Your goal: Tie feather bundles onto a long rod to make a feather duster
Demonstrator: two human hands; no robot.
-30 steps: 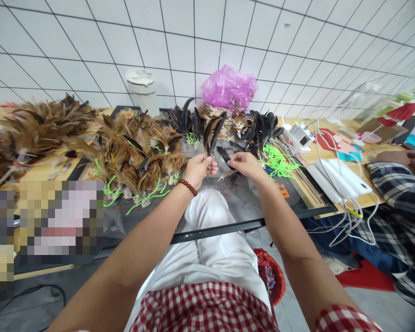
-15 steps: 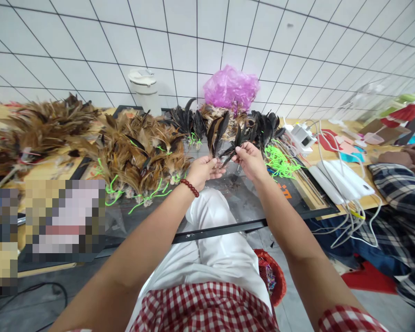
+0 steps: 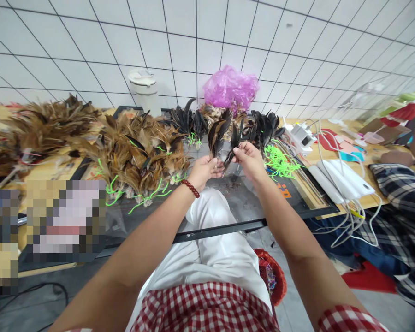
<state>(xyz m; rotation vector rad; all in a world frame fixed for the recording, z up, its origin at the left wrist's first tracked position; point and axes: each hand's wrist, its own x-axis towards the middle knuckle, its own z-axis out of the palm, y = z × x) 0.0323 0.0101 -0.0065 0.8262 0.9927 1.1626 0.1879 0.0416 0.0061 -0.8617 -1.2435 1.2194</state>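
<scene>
Brown-black, curved feathers stand upright, pinched near the base in the left hand; wispy black feathers are pinched in the right hand just beside them, above the bench. Fluffy tawny bundles lie left, tangled green cord right, crinkled pink plastic behind.

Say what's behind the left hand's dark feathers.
Behind the curved dark-brown feathers, a pale-brown feather heap and a crumpled pink plastic bag show; what the held feathers cover is hidden.
</scene>
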